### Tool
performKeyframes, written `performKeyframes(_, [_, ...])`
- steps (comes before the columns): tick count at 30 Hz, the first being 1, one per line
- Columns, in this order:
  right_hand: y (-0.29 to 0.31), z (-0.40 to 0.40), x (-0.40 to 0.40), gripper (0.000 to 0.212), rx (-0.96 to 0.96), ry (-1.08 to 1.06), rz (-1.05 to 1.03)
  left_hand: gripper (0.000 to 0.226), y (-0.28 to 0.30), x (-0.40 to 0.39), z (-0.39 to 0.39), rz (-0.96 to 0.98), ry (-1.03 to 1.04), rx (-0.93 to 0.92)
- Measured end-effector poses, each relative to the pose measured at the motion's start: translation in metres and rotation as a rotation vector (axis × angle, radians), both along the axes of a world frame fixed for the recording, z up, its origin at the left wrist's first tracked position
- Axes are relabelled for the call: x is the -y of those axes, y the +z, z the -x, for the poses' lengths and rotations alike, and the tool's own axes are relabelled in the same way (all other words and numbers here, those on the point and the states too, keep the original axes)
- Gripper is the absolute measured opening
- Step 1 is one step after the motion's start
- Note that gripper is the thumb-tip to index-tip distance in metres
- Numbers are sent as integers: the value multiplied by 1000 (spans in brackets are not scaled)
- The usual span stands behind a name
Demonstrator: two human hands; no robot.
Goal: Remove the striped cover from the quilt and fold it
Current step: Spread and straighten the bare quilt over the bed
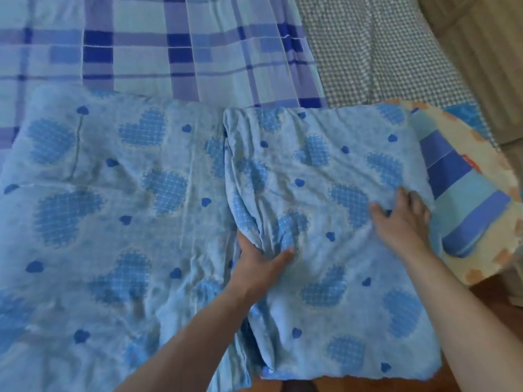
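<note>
Nearest the viewer, two bare forearms reach forward over a bed. The left hand grips a bunched fold of light blue fabric printed with checked hearts, thumb on top and fingers curled under the fold's edge. The right hand lies spread on the same heart-print cover, palm down, its fingertips tucked at the fabric's right edge; whether they pinch that edge cannot be told. This heart-print layer lies doubled over itself on the right half, with more of it spread flat to the left. Just beyond the right hand, a blue-striped cloth with a cream floral border peeks out from under the heart print, likely the striped side of the cover or the quilt beneath. Farther back lies a blue and purple plaid sheet, and to its right a small-checked fabric. The fold could slip or skew if the left hand pulls while the right presses unevenly, since the loose cloth is wrinkled.
</note>
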State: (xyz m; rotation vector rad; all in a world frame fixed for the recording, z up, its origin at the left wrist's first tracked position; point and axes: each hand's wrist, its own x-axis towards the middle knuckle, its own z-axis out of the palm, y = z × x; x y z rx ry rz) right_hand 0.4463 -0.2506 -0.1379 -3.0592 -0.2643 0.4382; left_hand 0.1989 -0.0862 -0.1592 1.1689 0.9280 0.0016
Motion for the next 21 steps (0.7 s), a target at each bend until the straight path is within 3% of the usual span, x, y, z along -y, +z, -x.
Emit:
performKeyframes(2, [-17, -23, 15, 79, 22, 44, 85, 90, 10, 15, -22, 19, 26, -34])
performKeyframes(5, [-25, -50, 39, 81, 11, 110, 104, 76, 41, 38, -64, 130, 75, 163])
performKeyframes(8, [-18, -74, 64, 84, -42, 134, 7, 70, 78, 69, -97, 24, 104, 264])
performKeyframes(11, [0, -82, 63, 84, -101, 126, -5, 79, 93, 88, -97, -15, 199, -27])
performKeyframes(14, [25, -56, 40, 63, -138, 213, -208, 47, 88, 92, -66, 371, 331, -257])
performKeyframes(15, [35, -40, 32, 57, -210, 256, -332, 35, 88, 98, -57, 341, 293, -269])
performKeyframes(16, [45, -21, 25, 56, -360, 277, -454, 29, 87, 105, -51, 186, 204, -262])
performKeyframes(18, [66, 17, 11, 67, -786, 221, -598, 40, 92, 123, -57, -183, -55, -117])
performKeyframes(19, [69, 28, 7, 66, -864, 267, -585, 49, 98, 131, -67, -250, -178, 0])
performKeyframes(21, [67, 23, 4, 60, -664, 414, -529, 54, 111, 141, -87, -174, -423, 129])
